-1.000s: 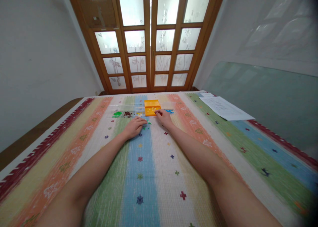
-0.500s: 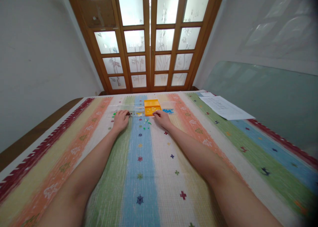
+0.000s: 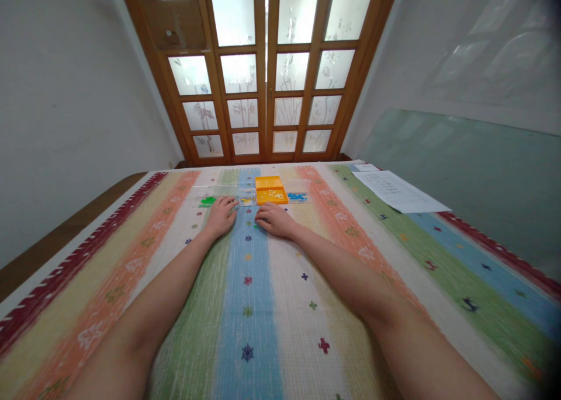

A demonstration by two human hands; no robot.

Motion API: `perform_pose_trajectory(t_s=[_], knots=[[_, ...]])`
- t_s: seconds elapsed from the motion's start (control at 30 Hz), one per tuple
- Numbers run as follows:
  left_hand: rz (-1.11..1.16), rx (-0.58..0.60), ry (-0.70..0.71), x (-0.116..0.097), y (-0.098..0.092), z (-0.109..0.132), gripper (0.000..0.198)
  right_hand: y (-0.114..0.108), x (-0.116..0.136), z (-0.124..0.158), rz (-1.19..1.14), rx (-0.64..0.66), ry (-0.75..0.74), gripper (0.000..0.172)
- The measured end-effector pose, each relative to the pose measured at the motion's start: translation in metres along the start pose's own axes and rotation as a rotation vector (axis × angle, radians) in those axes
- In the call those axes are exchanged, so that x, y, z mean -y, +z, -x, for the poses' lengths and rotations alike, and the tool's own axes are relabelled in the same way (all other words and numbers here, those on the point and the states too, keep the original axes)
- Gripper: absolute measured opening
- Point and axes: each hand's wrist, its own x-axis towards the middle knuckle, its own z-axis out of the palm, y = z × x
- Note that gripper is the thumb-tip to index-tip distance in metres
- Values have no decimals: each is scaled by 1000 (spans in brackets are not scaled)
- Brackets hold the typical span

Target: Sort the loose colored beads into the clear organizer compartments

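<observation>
An orange tray point(image 3: 270, 183) holding small pale pieces stands far out on the striped cloth point(image 3: 280, 306). It sits against a clear divided box point(image 3: 219, 188) that has green beads point(image 3: 207, 201), yellow beads point(image 3: 246, 201) and blue beads point(image 3: 298, 197) in its compartments. My left hand point(image 3: 220, 214) lies on the cloth with its fingers stretched toward the box's middle compartments. My right hand point(image 3: 272, 219) rests just in front of the orange tray, its fingers curled and pointing left over the spot where tiny loose beads lie. What its fingertips hold is too small to see.
A printed paper sheet point(image 3: 397, 191) lies at the far right of the cloth. A leaning glass pane point(image 3: 464, 172) stands along the right side. Wooden doors with frosted panes point(image 3: 263, 79) close the room behind the table. A wooden edge point(image 3: 65, 236) runs along the left.
My right hand drew back from the orange tray and swung left over the loose beads. My left hand went from those beads to the clear box and now rests by it.
</observation>
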Motion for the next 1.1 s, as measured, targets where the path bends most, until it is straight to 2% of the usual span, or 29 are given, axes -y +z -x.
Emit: perform_pose_trajectory(t_s=[0.23, 0.7, 0.83, 1.03, 1.1], knots=[[18, 32, 28, -4, -1, 0, 37, 0, 2, -1, 43, 68, 10, 22], [42, 112, 79, -24, -8, 1, 38, 5, -4, -1, 6, 25, 46, 24], [37, 130, 115, -30, -10, 2, 39, 5, -8, 0, -30, -57, 87, 27], [43, 174, 186, -40, -12, 1, 39, 6, -26, 0, -178, -298, 267, 30], [49, 181, 218, -43, -11, 1, 39, 6, -33, 1, -190, -340, 305, 30]])
